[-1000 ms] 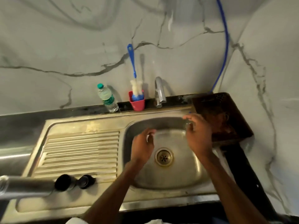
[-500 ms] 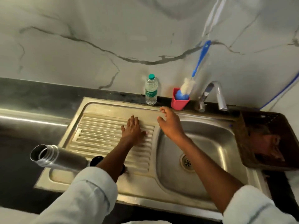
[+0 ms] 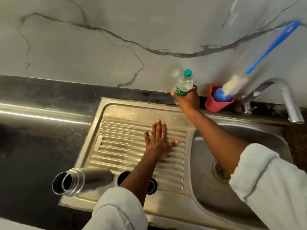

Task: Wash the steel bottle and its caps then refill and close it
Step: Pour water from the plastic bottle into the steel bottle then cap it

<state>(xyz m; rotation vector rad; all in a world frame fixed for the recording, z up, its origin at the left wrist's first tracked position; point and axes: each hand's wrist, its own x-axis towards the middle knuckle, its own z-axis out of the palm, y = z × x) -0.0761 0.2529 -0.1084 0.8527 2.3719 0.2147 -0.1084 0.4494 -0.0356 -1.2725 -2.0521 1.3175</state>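
Item: steel bottle (image 3: 83, 180), uncapped, lying on its side at the near left corner of the draining board (image 3: 132, 146), mouth toward the dark worktop (image 3: 33, 146); two dark caps (image 3: 123, 177) just beside its base, partly hidden under the left forearm. Left hand (image 3: 159, 141): released, fingers straight and flat on the ribs of the board, holding nothing. Right hand (image 3: 188, 98): grasping the lower body of a small plastic water bottle (image 3: 184, 83), green cap on, upright at the back edge against the wall. Adjacent: red holder (image 3: 216, 102) with blue-handled bottle brush (image 3: 235, 85), tap (image 3: 282, 97), sink basin (image 3: 240, 188). Step judged in hand: taking up the plastic bottle, probably as the refill source. Handling note: lift it straight up, clear of the red holder close by; the thin wall will likely flex, so grip lightly. The steel bottle should be stood upright and steadied by the free hand before any pouring, since its mouth is narrow.
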